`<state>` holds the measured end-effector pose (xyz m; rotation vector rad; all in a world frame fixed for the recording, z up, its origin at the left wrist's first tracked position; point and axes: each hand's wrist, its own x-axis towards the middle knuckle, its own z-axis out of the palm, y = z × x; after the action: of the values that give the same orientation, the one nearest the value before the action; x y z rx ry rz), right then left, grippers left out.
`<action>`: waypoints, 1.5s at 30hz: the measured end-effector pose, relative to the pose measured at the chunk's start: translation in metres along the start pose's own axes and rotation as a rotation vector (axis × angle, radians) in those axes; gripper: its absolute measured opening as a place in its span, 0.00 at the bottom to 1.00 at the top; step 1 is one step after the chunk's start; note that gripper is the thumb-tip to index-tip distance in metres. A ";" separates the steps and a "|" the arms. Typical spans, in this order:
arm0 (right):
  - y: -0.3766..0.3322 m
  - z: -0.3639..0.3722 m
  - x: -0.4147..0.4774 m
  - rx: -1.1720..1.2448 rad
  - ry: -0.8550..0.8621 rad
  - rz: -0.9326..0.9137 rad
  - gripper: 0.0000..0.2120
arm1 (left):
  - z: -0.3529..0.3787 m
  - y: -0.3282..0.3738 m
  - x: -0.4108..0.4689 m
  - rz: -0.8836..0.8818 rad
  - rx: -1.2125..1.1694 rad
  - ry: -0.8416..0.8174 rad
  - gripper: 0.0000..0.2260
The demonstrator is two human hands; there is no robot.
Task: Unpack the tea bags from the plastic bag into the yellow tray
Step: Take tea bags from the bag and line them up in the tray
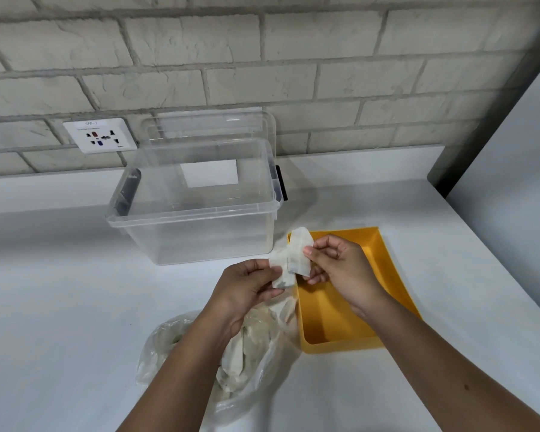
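Head view. My left hand and right hand pinch a small clump of white paper tea bags between curled fingers and thumbs, holding it in the air above the left rim of the rectangular yellow plastic tray. How many tea bags the clump holds I cannot tell. The crumpled clear plastic bag, with more tea bags inside, lies on the white counter under my left forearm, touching the tray. Behind stands 1 open clear plastic storage box; a white wall socket sits on the brick wall.
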<state>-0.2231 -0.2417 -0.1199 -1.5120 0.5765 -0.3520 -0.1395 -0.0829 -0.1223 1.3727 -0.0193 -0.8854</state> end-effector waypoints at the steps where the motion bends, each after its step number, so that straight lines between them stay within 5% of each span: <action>1: 0.000 0.002 -0.001 0.015 -0.013 0.019 0.06 | 0.000 -0.001 0.000 0.002 0.000 0.007 0.03; 10: 0.016 -0.015 0.018 -0.246 0.185 -0.025 0.03 | -0.005 -0.003 0.006 0.055 0.058 0.127 0.02; 16: 0.036 -0.020 0.034 -0.398 0.023 0.112 0.03 | -0.007 -0.003 0.008 0.081 0.088 0.148 0.07; 23: 0.037 -0.010 0.039 -0.362 0.003 0.140 0.09 | -0.008 -0.004 0.007 0.095 0.132 0.148 0.03; 28: 0.018 -0.005 0.023 -0.363 0.147 -0.026 0.09 | -0.009 -0.002 0.005 0.113 0.151 0.138 0.08; 32: -0.004 0.008 0.001 -0.085 -0.077 0.041 0.09 | -0.002 0.003 0.003 0.155 0.206 0.101 0.06; 37: -0.001 0.008 -0.007 -0.168 -0.029 -0.012 0.05 | 0.000 0.005 0.000 0.172 0.272 0.035 0.04; 45: 0.016 -0.019 -0.019 -0.362 0.033 -0.054 0.04 | -0.016 -0.006 0.013 0.158 0.857 -0.132 0.08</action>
<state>-0.2514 -0.2457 -0.1320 -1.8744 0.6514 -0.3263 -0.1263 -0.0764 -0.1374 2.0595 -0.6651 -0.8633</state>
